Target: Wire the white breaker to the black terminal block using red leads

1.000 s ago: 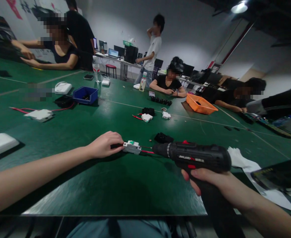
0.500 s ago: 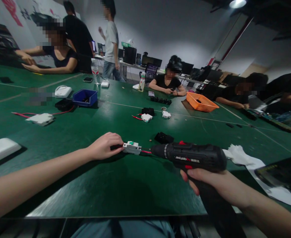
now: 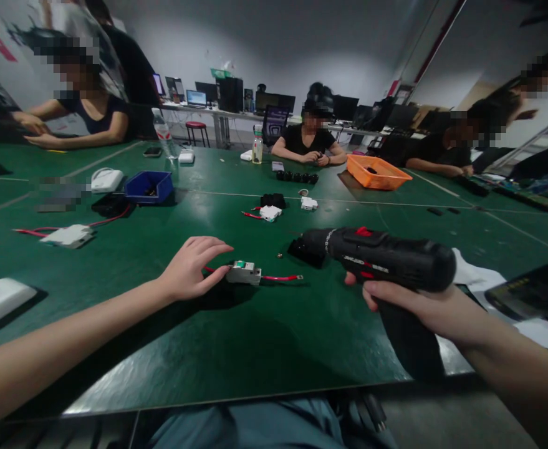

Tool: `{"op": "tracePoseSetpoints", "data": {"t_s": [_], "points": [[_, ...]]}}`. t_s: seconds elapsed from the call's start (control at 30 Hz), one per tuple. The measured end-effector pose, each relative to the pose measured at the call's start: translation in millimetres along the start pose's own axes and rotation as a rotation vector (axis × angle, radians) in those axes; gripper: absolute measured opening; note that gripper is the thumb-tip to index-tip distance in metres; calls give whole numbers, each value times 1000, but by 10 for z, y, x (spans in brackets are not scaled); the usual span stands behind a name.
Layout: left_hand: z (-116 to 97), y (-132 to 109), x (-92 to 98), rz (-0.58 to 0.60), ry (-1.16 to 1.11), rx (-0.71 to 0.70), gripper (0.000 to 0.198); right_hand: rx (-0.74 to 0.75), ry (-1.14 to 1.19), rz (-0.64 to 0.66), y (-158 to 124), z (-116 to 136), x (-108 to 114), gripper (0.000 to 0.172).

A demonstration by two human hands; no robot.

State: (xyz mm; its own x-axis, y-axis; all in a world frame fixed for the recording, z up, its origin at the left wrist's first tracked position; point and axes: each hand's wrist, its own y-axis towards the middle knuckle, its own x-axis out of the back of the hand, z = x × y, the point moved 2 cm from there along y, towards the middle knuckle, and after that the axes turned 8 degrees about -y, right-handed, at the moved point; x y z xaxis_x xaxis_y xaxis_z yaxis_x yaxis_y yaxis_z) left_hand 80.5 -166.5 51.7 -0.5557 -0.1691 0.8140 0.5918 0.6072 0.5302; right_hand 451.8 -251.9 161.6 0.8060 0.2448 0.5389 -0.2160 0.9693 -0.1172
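Note:
A white circuit breaker (image 3: 244, 273) with a green switch lies on the green table, red wires (image 3: 280, 278) coming out of both ends. My left hand (image 3: 194, 268) is beside its left end, thumb and fingers apart; the thumb tip is at the breaker's edge, and I cannot tell whether it touches. To the right, my right hand (image 3: 395, 296) grips a black cordless drill (image 3: 386, 257) by its handle, bit pointing left. The drill is raised clear of the breaker. Behind its chuck sits a small black object (image 3: 305, 251), with a tiny metal piece (image 3: 280, 255) nearby.
Further back lie more breakers (image 3: 270, 213), (image 3: 68, 236), a blue bin (image 3: 149, 187) and an orange basket (image 3: 378, 172). A white case (image 3: 0, 302) is at left; white paper (image 3: 474, 268) and a dark object (image 3: 533, 293) are at right. Several people sit around the table.
The drill has moved up and right, away from the breaker's right-hand wire. My left hand has loosened from the breaker, its fingers now spread. The view has shifted slightly.

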Motion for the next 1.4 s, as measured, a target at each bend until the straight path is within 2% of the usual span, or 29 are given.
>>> {"op": "tracePoseSetpoints", "data": {"t_s": [0.13, 0.17, 0.3, 0.43, 0.53, 0.67, 0.73, 0.8, 0.9, 1.03, 1.17, 1.23, 1.3, 1.4], "points": [[-334, 242, -124, 55, 67, -119, 33, 198, -273, -246, 336, -253, 209, 80], [-414, 298, -182, 72, 91, -152, 33, 204, -387, -268, 439, -342, 250, 85], [-588, 430, -422, 170, 170, -244, 26, 56, -739, -222, 812, -743, 380, 88], [-548, 427, -499, 188, 197, -274, 26, 47, -806, -69, 1020, -1060, 454, 85], [-479, 381, -458, 173, 187, -258, 25, 72, -762, -31, 1085, -1177, 505, 86], [-400, 286, -376, 142, 171, -213, 25, 80, -744, 18, 1099, -1210, 530, 84], [-365, 225, -334, 123, 169, -186, 24, 82, -814, 31, 1082, -1186, 515, 81], [-335, 160, -300, 114, 185, -169, 24, 79, -949, -10, 1056, -1114, 478, 78], [-295, 72, -273, 114, 211, -154, 23, 184, -1123, -152, 1020, -870, 316, 67], [-258, 13, -279, 119, 244, -133, 22, 507, -1044, -309, 1063, -492, -185, 44], [-260, 11, -282, 122, 286, -145, 21, 714, -1033, -195, 1248, -449, -790, 41], [-266, 13, -277, 116, 293, -152, 20, 774, -1049, -126, 1320, -520, -987, 42], [-267, 10, -275, 111, 301, -155, 20, 787, -1066, -88, 1336, -593, -1074, 39], [-257, -4, -278, 110, 305, -164, 24, 753, -1090, -63, 1246, -666, -1052, 31]]}}
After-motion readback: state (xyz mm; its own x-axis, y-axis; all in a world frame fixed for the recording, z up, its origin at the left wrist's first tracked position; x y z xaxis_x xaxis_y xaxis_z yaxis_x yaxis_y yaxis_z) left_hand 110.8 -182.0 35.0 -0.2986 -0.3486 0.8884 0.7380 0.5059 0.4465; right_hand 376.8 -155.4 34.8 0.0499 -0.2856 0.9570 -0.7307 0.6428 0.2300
